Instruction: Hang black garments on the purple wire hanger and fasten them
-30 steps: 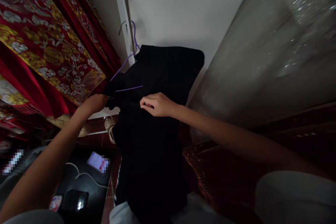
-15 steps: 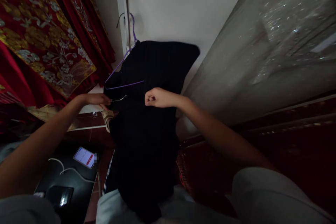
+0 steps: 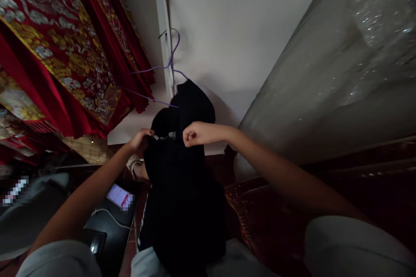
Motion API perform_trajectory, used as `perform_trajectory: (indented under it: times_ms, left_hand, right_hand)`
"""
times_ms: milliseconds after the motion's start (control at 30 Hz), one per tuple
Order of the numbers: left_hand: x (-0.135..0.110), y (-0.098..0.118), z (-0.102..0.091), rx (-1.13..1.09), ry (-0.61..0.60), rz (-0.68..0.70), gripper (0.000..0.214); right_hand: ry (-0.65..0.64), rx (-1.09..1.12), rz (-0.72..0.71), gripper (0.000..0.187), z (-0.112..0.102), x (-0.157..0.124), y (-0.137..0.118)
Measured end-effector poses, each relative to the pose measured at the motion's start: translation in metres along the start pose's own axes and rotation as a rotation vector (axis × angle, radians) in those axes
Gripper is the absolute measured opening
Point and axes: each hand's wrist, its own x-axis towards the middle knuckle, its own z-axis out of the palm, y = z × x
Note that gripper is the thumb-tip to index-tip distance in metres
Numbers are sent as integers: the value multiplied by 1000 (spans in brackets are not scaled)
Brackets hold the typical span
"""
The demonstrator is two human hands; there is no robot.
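A black garment, seemingly a shirt [image 3: 182,186], hangs down over my lap, with a small pale label [image 3: 172,135] near its neck opening. At the left side of that opening my left hand [image 3: 142,139] pinches the cloth. My right hand [image 3: 194,134] is closed on the cloth to the right of the label. A purple clothes hanger [image 3: 171,58] is hooked at a narrow white upright; its right arm goes into the garment, while its left arm sticks out bare beside the red cloth. The hanger's far right end is hidden under the fabric.
Red embroidered drapes [image 3: 84,52] hang at the left. Below them, a phone [image 3: 118,195] with a lit screen and a white cable [image 3: 113,218] lie on a dark surface. Plastic-wrapped grey material [image 3: 312,73] leans at the right. A beige shoe [image 3: 132,163] shows on my foot.
The garment has come down off the hanger's left side, baring the left arm. Its upper part is bunched lower, and the label now shows. Both hands keep hold of the cloth.
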Motion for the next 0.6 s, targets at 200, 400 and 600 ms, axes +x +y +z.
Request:
perform_trajectory:
  times_ms: [200,400,600]
  left_hand:
    - [-23,36,67,-89,12,504,18]
    - [-18,59,87,169,198,905,39]
    - [-8,17,74,287,-167,505,56]
  right_hand:
    - [244,129,-211,81,17,15,-19]
    - [485,614,-76,26,19,17,-52]
    - [284,206,-165,32,-30,-17,-83]
